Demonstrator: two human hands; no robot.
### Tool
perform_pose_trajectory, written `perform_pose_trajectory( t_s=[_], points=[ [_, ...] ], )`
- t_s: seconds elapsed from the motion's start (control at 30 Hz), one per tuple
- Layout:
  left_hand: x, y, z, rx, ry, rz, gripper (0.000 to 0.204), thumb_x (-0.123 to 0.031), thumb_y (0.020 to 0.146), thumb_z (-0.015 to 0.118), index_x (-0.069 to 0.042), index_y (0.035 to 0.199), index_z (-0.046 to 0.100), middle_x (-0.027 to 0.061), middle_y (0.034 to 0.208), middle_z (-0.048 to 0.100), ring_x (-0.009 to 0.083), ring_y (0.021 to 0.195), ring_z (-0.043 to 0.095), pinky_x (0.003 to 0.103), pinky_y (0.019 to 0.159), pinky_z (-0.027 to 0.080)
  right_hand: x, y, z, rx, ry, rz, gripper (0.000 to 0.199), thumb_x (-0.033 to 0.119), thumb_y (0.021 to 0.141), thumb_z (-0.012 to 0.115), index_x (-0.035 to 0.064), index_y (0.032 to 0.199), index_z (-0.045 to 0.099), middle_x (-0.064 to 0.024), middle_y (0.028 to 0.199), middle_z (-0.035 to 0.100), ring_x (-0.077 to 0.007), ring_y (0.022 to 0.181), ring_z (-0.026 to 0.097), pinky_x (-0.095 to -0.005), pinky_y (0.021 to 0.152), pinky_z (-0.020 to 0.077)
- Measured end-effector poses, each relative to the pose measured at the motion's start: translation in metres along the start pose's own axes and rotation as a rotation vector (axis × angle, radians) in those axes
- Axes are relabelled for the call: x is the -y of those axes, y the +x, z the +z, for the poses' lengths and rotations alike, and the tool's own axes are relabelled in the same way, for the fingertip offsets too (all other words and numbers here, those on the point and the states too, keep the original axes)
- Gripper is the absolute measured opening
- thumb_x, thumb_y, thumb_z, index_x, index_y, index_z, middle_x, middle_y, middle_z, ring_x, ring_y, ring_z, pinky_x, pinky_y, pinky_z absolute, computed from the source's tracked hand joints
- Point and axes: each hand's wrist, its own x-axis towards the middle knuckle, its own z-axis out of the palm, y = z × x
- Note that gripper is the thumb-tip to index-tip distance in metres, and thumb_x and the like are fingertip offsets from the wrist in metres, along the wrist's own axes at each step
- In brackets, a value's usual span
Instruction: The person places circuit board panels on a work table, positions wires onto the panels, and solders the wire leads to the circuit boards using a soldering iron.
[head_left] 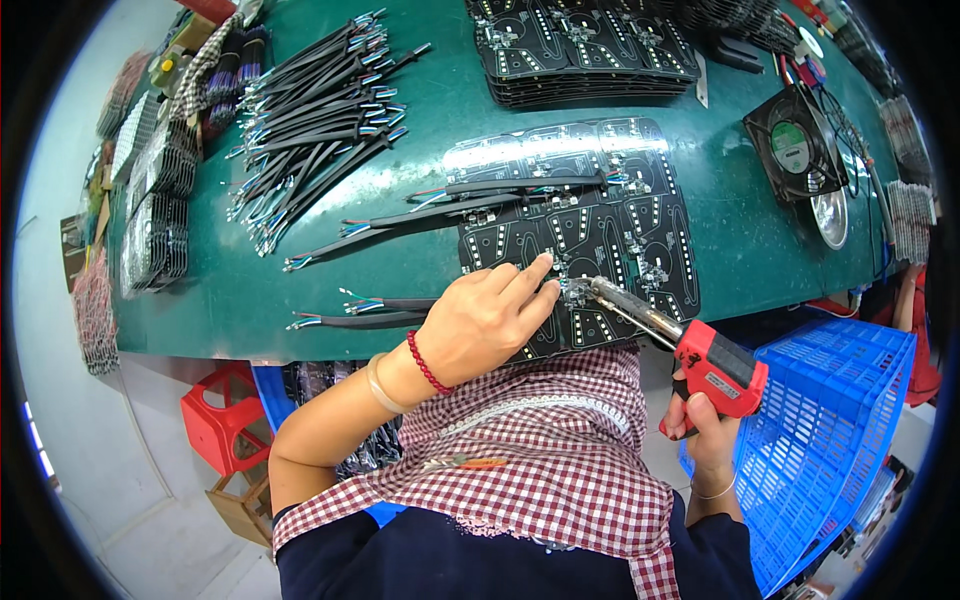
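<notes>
Head view, the panel taken as centre of the dial. I find the panel (662, 222), a black sheet of circuit boards, flat on the green table (240, 315) at its near edge, directly before the person; I judge it is set there to keep it within reach of both hands.

Two upper cables (530, 185) lie across it, their loose ends toward 9 o'clock. Two lower cables (375, 321) run in from 8 o'clock and pass out of sight at the left hand. The loose ends all point one way, which I take to leave the right side free for the gun (722, 368).

A cable pile (315, 125) lies at 10 o'clock and a board stack (590, 88) at 12, both, I judge, laid close for easy supply. A fan (795, 147) stands at 2 o'clock; I cannot tell whether it runs. A blue crate (825, 420) is at 4.

Left hand (490, 312): half curled, fingers bent and close together, tips low over the panel just beside the gun's tip, apparently to steady the work. I cannot tell whether it pinches a wire.

Right hand (703, 415): wrapped around the gun's red handle from 5 o'clock, the barrel slanting toward 11 and its tip at the panel. Contact there is too small to confirm.
</notes>
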Motion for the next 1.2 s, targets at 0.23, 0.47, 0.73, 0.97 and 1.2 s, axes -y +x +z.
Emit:
perform_pose_trajectory(
  t_s=[0.23,0.47,0.73,0.97,1.2],
  points=[
    [0.0,-0.002,0.003,-0.038,-0.044,-0.025,0.033,-0.004,0.064,0.061,-0.004,0.097,0.064,0.0118,0.113,0.061,0.014,0.062,0.052,0.027,0.054,0.046,0.008,0.007,-0.004,0.049,0.0,0.055,0.035,0.027,0.086,0.057,-0.0042,0.1,0.05,-0.0074,0.051,0.048,-0.0121,0.039,0.043,-0.0257,0.038,0.0386],
    [-0.006,0.002,0.001,-0.038,-0.044,-0.06,0.032,-0.003,0.064,0.061,-0.003,0.096,0.065,0.0124,0.113,0.062,0.0149,0.062,0.052,0.028,0.054,0.046,0.014,0.014,-0.009,0.096,-0.023,0.074,0.03,0.025,0.086,0.056,-0.0034,0.096,0.051,-0.0077,0.052,0.049,-0.0114,0.039,0.044,-0.0245,0.037,0.0384],
    [-0.009,0.002,0.0,-0.017,0.009,-0.072,0.032,-0.004,0.066,0.06,-0.003,0.097,0.064,0.0132,0.115,0.061,0.0156,0.065,0.052,0.028,0.055,0.046,0.022,0.02,-0.01,0.102,-0.04,0.106,0.029,0.025,0.086,0.055,-0.0032,0.093,0.052,-0.0073,0.052,0.05,-0.0114,0.038,0.044,-0.0243,0.037,0.0381],
    [-0.009,0.003,-0.001,-0.026,-0.003,-0.065,0.032,-0.005,0.066,0.06,-0.003,0.098,0.064,0.0135,0.115,0.061,0.0159,0.066,0.053,0.028,0.055,0.046,0.029,0.015,-0.014,0.019,0.164,0.05,0.03,0.02,0.086,0.054,-0.0053,0.102,0.053,-0.0081,0.054,0.051,-0.0112,0.039,0.045,-0.0241,0.038,0.038],
    [-0.014,0.003,-0.007,0.041,0.052,-0.096,0.031,-0.008,0.068,0.062,-0.004,0.099,0.063,0.0116,0.116,0.058,0.0185,0.078,0.054,0.031,0.065,0.045,0.025,0.02,-0.02,-0.019,0.251,-0.073,0.037,0.028,0.088,0.055,-0.0049,0.103,0.05,-0.0075,0.052,0.048,-0.0106,0.036,0.04,-0.0248,0.035,0.0365]
  ],
)
